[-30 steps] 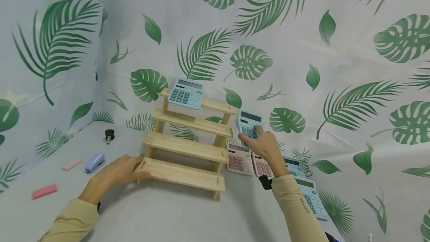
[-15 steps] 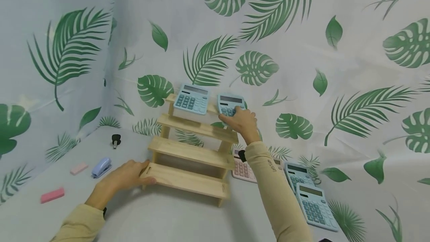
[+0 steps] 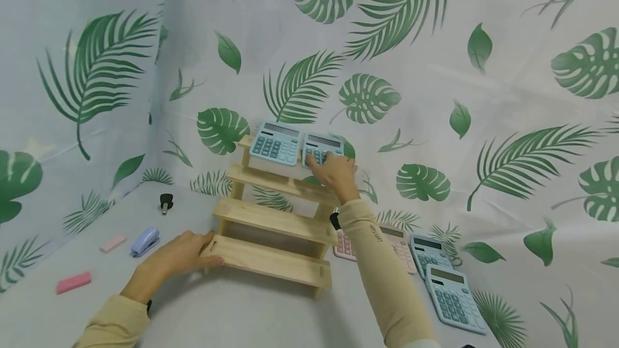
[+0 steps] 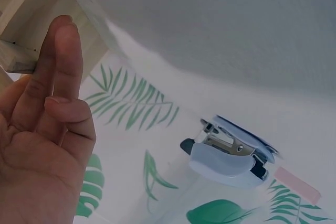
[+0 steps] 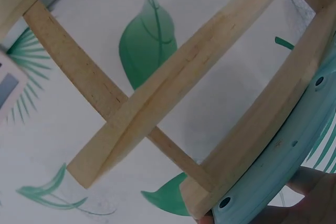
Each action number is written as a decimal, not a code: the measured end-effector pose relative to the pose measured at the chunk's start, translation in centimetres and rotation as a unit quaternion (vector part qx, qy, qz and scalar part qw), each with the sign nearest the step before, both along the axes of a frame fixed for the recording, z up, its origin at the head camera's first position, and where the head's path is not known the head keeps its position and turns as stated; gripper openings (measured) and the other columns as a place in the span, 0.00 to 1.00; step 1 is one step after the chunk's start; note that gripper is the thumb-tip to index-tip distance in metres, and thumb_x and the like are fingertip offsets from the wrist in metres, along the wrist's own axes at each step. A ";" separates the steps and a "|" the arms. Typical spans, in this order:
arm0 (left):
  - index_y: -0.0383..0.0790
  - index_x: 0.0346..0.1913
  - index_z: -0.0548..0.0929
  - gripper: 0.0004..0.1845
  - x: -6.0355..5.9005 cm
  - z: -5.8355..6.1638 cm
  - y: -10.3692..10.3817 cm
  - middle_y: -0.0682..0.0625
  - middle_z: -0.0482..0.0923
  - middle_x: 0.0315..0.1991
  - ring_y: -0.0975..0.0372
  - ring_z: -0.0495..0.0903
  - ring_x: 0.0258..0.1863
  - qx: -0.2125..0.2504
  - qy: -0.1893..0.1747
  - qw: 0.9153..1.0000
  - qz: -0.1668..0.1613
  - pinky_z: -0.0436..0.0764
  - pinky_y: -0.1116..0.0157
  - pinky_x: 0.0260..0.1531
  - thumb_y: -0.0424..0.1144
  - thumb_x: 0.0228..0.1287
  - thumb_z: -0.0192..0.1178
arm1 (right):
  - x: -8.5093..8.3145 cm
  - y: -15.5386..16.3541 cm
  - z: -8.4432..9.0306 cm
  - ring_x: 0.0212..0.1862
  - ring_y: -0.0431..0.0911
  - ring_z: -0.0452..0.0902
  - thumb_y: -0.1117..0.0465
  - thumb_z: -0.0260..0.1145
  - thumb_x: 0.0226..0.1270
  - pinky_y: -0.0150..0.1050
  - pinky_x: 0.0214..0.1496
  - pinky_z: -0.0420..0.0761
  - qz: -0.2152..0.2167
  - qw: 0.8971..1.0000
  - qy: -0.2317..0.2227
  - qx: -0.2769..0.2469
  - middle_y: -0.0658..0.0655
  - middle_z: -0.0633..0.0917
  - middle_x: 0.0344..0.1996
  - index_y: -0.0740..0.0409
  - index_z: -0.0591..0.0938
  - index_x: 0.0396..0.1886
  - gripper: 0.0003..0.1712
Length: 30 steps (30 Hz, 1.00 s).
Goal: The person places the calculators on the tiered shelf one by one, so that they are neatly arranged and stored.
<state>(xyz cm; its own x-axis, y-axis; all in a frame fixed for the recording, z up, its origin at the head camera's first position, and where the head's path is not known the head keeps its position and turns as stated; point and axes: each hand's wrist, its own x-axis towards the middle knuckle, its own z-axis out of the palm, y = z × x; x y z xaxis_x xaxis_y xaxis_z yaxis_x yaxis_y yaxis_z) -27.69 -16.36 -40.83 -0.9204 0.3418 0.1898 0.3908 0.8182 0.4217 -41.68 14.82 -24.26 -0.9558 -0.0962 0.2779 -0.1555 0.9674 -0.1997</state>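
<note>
Atop the wooden rack [image 3: 273, 216], R half of its highest step, I've got a light-blue calc [image 3: 323, 143], keys facing up; the R hand [image 3: 337, 172] grips its lower end, thumb nr the lower-L corner, a finger over the keys. R wrist cam gives me the underside agst the plank; can't tell if it bears full wt there. Just L of it, same step, sits a 2nd blue calc [image 3: 275, 144], v. narrow gap btwn them. L hand [image 3: 176, 251] holds the L end of the lowest step, thumb at the front corner. Out L of that hand, on the table [image 3: 251, 316]: a blue stapler [image 3: 145, 241] nearby, then a pale-pink block [image 3: 113, 244] and a brighter pink block [image 3: 73, 282], plus a small black-and-metal item [image 3: 166, 203] farther back. R of the rack I see two pink calcs [image 3: 401, 248], partly hidden by the R sleeve [image 3: 384, 273]; beyond, two more blue calcs [image 3: 454, 298], the nearer overlapping the farther in head view. Leaf-print backdrop [image 3: 420, 122] behind.
</note>
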 end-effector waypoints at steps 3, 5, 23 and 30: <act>0.33 0.52 0.79 0.33 0.0 -0.1 -0.2 0.49 0.78 0.26 0.61 0.73 0.27 0.005 -0.005 1.000 0.001 0.75 0.59 0.29 0.59 0.58 0.70 | -0.1 -0.3 -0.2 0.71 0.76 0.57 0.25 0.40 0.70 0.70 0.70 0.59 0.003 1.000 0.002 -0.003 0.80 0.66 0.70 0.60 0.65 0.76 0.51; 0.33 0.53 0.79 0.34 0.0 -0.1 -0.1 0.50 0.77 0.26 0.61 0.72 0.26 0.009 -0.012 1.000 -0.001 0.73 0.60 0.29 0.59 0.58 0.70 | 0.0 0.1 -0.5 0.71 0.76 0.58 0.26 0.39 0.71 0.69 0.70 0.59 0.002 1.000 0.009 -0.006 0.79 0.67 0.69 0.60 0.64 0.76 0.51; 0.27 0.61 0.76 0.41 -0.1 0.3 -0.1 0.37 0.85 0.39 0.55 0.81 0.34 -0.007 -0.021 1.000 0.007 0.80 0.53 0.36 0.60 0.58 0.69 | 4.2 11.3 -8.5 0.72 0.77 0.56 0.29 0.24 0.76 0.71 0.73 0.54 -0.028 0.997 -0.015 -0.073 0.78 0.62 0.73 0.66 0.53 0.79 0.51; 0.25 0.63 0.74 0.43 -0.1 0.3 0.0 0.35 0.85 0.41 0.57 0.81 0.35 -0.012 -0.030 0.999 0.006 0.80 0.52 0.38 0.61 0.59 0.68 | 7.5 17.7 -12.5 0.71 0.82 0.51 0.31 0.39 0.76 0.75 0.70 0.54 -0.136 0.986 -0.083 -0.052 0.83 0.58 0.72 0.68 0.53 0.78 0.50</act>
